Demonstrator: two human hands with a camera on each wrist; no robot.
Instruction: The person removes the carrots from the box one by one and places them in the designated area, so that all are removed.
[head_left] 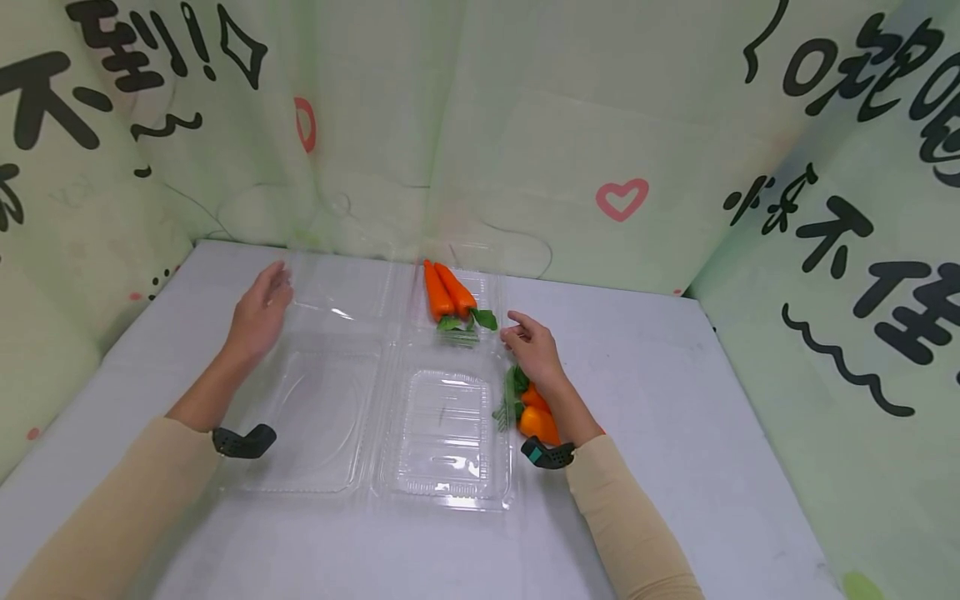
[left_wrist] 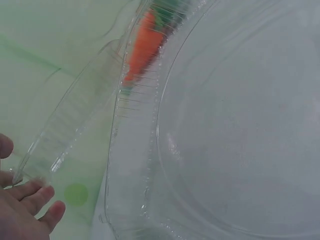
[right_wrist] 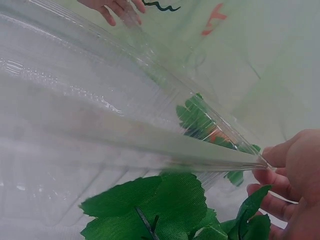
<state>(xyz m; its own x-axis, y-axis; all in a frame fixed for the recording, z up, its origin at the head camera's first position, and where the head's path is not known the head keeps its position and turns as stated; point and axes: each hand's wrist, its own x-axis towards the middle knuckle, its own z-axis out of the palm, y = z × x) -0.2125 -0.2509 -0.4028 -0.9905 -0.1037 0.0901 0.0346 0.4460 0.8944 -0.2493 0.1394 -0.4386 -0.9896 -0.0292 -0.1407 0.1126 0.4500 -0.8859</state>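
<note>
A clear plastic clamshell box (head_left: 442,492) lies spread open on the table, one half with a round impression, the other with a ribbed rectangle. At its far left, my left hand (head_left: 260,308) pinches a corner of clear plastic between thumb and fingers (left_wrist: 31,192). My right hand (head_left: 534,346) pinches a clear plastic edge at the far right, thumb and forefinger meeting on it in the right wrist view. Two orange carrots (head_left: 452,292) with green tops lie at the back right, partly seen through plastic. More leafy orange vegetables (head_left: 538,417) sit under my right forearm, partly hidden.
The table (head_left: 637,375) has a white cover. A pale green curtain (head_left: 540,100) with black lettering and red hearts stands behind the table and along both sides. Black straps (head_left: 243,442) circle both wrists over beige sleeves.
</note>
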